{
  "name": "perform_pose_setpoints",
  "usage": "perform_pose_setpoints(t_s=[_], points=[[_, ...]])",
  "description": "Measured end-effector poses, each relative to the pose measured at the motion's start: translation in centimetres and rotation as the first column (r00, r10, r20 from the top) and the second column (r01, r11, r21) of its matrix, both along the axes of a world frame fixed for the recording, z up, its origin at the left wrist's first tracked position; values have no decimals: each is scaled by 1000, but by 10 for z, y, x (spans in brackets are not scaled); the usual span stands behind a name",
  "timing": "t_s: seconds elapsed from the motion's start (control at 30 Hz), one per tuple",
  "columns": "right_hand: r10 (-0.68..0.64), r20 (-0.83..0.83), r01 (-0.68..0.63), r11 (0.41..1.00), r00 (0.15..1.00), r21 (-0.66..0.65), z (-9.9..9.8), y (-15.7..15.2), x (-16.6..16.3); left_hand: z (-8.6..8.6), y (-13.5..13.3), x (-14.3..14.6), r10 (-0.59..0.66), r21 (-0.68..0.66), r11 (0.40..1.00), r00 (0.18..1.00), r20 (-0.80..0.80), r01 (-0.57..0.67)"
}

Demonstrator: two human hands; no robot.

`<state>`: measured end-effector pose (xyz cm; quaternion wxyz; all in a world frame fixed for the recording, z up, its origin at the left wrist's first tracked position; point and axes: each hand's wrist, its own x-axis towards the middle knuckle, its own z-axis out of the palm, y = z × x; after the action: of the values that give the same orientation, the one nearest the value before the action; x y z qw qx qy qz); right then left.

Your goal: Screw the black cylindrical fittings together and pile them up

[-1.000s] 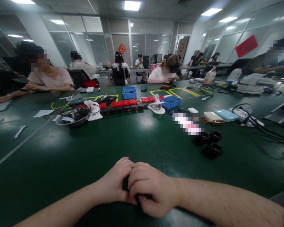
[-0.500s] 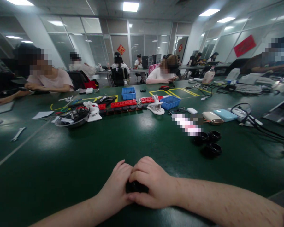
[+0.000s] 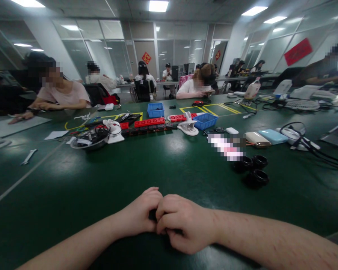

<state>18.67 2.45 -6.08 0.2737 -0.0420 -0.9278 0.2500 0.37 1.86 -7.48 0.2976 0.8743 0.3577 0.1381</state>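
My left hand (image 3: 139,214) and my right hand (image 3: 183,222) rest together on the green table (image 3: 101,180) near its front edge. Both are closed around a small black object (image 3: 153,215), of which only a dark sliver shows between the fingers. What the object is cannot be told. Three black rings (image 3: 253,169) lie on the table to the right, well beyond my right hand.
Across the middle stand a row of red and black blocks (image 3: 150,125), two blue bins (image 3: 205,120), a white clamp (image 3: 188,127), a bowl with cables (image 3: 88,139) and a wrench (image 3: 28,156). Phones and cables (image 3: 301,140) lie at the right. Several people sit at the far side.
My right hand has rolled back over the black object, hiding most of it. The view has shifted slightly; both hands stay in the same spot.
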Motion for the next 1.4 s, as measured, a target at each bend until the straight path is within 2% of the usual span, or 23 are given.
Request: perform_pose_setpoints(t_s=[0.17,0.3,0.4,0.53,0.63,0.73,0.87,1.13,1.4], points=[[29,8,-29,1000,1000,3,-1,0,-1,4,0,-1,-13,-33,999,1000,-7,13],[24,-86,-18,998,996,68,2,0,-1,9,-4,0,-25,-42,999,1000,-16,24],[-93,-128,106,989,987,100,5,-2,0,9,-9,1,30,-36,999,999,-16,-31],[-258,-97,267,960,961,89,5,-3,2,4,-17,8,187,35,982,982,-38,-186],[-309,-38,311,944,950,108,2,-4,2,-1,-22,14,280,98,957,958,-55,-274],[-319,34,311,940,947,139,0,-4,2,-4,-25,17,285,118,954,956,-62,-277],[-235,49,226,964,971,137,2,-2,1,-3,-22,13,191,68,980,980,-58,-187],[-17,39,16,999,999,32,3,1,-1,1,-8,2,38,-47,998,998,-48,-40],[77,-62,-76,997,995,25,-2,2,-3,6,-5,2,-4,-86,996,1000,-31,1]])
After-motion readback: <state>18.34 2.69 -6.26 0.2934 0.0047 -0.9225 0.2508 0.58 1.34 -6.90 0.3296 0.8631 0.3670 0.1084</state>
